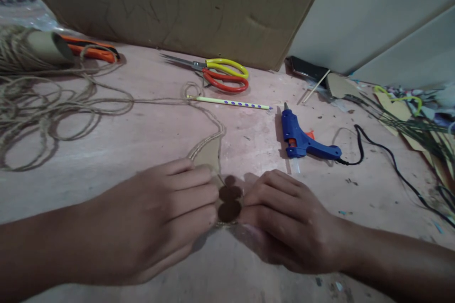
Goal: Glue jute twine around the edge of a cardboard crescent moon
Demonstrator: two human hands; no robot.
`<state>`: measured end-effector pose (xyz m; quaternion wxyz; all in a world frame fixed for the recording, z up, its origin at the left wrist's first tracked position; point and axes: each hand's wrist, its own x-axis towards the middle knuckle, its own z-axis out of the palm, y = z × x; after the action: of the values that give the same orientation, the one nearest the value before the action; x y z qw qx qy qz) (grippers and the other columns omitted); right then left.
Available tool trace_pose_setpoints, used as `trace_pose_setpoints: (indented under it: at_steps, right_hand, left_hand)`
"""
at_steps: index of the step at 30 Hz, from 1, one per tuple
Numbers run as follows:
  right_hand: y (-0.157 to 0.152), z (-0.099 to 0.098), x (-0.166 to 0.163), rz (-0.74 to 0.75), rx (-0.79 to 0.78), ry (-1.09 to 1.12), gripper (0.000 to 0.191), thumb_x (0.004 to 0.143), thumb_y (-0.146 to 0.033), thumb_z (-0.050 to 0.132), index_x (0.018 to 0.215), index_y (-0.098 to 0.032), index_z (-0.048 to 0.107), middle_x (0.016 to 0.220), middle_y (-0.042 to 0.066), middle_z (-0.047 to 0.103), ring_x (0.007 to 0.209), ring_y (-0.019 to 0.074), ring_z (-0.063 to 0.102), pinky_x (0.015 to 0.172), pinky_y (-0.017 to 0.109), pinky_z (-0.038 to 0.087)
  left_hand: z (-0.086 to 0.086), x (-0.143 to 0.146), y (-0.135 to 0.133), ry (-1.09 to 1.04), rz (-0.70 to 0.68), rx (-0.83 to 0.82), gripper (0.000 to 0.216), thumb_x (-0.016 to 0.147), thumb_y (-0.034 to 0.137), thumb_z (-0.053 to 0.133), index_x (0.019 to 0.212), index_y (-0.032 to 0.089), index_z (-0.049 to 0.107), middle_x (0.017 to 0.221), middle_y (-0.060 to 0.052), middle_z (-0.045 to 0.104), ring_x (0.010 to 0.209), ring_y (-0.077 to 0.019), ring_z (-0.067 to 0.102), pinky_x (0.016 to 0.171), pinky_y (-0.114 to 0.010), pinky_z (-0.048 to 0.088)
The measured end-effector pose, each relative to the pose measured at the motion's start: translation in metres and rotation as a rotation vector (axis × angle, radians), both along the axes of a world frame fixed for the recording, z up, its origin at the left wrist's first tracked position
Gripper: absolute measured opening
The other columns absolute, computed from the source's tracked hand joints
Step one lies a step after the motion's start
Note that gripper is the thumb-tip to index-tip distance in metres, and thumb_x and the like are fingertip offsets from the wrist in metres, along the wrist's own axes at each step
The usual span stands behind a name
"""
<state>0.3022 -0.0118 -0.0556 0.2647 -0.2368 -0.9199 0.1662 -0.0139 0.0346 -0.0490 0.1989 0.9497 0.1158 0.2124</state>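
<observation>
A small tan cardboard piece (209, 155), edged with jute twine (208, 138), lies between my hands. My left hand (174, 213) is closed on its left side, covering much of it. Fingers bent, my right hand (284, 218) pinches at the piece's lower right edge, where a bit of twine shows. Dark brown rounded patches (229, 209) appear between the fingertips; I cannot tell what they are. From the piece, the twine runs up past a pencil (231, 102) and left to a loose heap. Both thumbs are mostly hidden.
A blue glue gun (296, 137) with a black cord lies at right. Scissors (223, 75) with yellow and red handles are behind the pencil. A twine roll (39, 49) and orange cutter (94, 50) sit at left. A large cardboard sheet (177, 4) stands behind.
</observation>
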Motion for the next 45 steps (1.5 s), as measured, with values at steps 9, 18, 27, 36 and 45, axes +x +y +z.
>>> trace_pose_setpoints:
  at_steps: [9,18,27,36,45]
  right_hand:
    - [0.002,0.002,0.000,0.002,0.011,0.009,0.015,0.119,-0.011,0.062,0.128,-0.017,0.073,0.111,0.008,0.085,0.100,0.0245,0.072,0.090,0.046,0.057]
    - [0.002,0.002,-0.003,0.024,-0.001,0.018,0.018,0.119,-0.009,0.062,0.132,-0.018,0.072,0.113,0.009,0.086,0.101,0.0247,0.074,0.091,0.045,0.062]
    - [0.000,-0.002,-0.002,0.016,-0.006,0.052,0.021,0.116,-0.008,0.065,0.133,-0.018,0.072,0.113,0.009,0.085,0.103,0.0255,0.077,0.098,0.045,0.067]
    - [0.001,-0.006,-0.009,-0.030,0.102,0.009,0.017,0.113,-0.010,0.067,0.124,-0.021,0.073,0.105,0.005,0.082,0.094,0.0250,0.069,0.085,0.045,0.056]
    - [0.003,-0.012,-0.012,0.000,0.048,0.104,0.016,0.117,-0.013,0.079,0.124,-0.023,0.070,0.114,0.006,0.082,0.104,0.0232,0.072,0.092,0.039,0.064]
  left_hand:
    - [0.003,0.002,0.002,0.012,0.007,0.012,0.029,0.117,0.006,0.057,0.097,0.026,0.056,0.095,0.000,0.076,0.087,-0.0247,0.062,0.080,-0.049,0.042]
    - [0.004,0.008,0.000,-0.021,-0.020,0.028,0.044,0.133,0.010,0.042,0.111,0.024,0.077,0.097,-0.001,0.078,0.086,-0.0253,0.065,0.083,-0.049,0.046]
    - [-0.003,0.010,-0.008,-0.090,0.025,-0.004,0.038,0.133,0.012,0.046,0.110,0.022,0.074,0.098,-0.002,0.078,0.087,-0.0251,0.062,0.085,-0.045,0.049]
    - [0.001,0.007,-0.003,-0.059,-0.002,0.025,0.023,0.124,0.008,0.058,0.115,0.024,0.071,0.106,-0.004,0.082,0.092,-0.0254,0.068,0.086,-0.044,0.053]
    - [-0.007,0.000,-0.002,-0.029,0.099,0.017,0.026,0.112,0.026,0.082,0.136,0.026,0.071,0.137,-0.008,0.089,0.130,-0.0315,0.080,0.122,-0.051,0.052]
